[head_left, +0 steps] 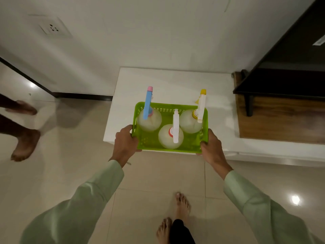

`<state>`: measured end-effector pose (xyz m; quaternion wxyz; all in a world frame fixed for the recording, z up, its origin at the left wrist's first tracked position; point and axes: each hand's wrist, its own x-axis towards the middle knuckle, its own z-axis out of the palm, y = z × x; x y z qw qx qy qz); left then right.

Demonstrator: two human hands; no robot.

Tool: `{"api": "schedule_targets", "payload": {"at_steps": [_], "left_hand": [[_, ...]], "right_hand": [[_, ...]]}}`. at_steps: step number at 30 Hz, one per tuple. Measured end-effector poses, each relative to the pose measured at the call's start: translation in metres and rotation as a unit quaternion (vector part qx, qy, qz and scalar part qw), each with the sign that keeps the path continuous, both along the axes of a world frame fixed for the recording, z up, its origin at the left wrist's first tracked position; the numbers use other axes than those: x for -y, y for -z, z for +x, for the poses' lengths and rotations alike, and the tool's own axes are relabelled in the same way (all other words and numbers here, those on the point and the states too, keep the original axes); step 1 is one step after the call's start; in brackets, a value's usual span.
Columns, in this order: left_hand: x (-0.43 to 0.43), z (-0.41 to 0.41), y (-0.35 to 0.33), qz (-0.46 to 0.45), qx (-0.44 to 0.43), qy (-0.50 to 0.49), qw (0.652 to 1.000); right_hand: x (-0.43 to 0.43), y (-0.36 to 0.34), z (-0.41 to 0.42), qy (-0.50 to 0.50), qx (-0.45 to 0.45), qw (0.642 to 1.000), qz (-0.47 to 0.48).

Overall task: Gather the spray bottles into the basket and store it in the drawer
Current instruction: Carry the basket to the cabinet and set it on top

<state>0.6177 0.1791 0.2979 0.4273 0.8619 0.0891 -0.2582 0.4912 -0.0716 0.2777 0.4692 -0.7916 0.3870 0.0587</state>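
Over white counter (175,81), both hands (125,142) grip green basket (151,140) sides.

I see a white cabinet top (175,81) set against the wall, its surface otherwise bare where visible. The green basket (153,143) sits at or just above its front edge; I cannot tell whether it rests there. A wooden surface (281,120) adjoins the right side, carrying a black stand (249,104). Beige floor tiles (149,191) lie below, bare feet (182,205) on them.
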Motion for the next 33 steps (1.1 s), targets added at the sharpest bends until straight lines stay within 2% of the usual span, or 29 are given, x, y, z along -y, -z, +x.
{"api": "schedule_targets", "payload": {"at_steps": [12,24,27,29,33], "left_hand": [[-0.001,0.042,0.036,0.007,-0.020,-0.007,1.000],[-0.023,0.066,0.054,-0.025,-0.019,0.048,0.998],[-0.034,0.062,0.058,-0.056,0.018,0.057,0.997],[-0.046,0.049,0.060,-0.077,0.058,0.027,0.995],[-0.073,-0.004,0.077,-0.120,0.139,-0.070,0.981]], "right_hand": [[-0.007,0.033,0.045,0.012,-0.031,0.999,-0.009],[-0.031,0.038,0.059,0.064,-0.028,0.997,-0.034],[-0.037,0.043,0.051,0.109,0.001,0.994,-0.002],[-0.046,0.045,0.035,0.158,0.052,0.986,0.018],[-0.081,0.065,-0.018,0.273,0.182,0.944,-0.030]]}}
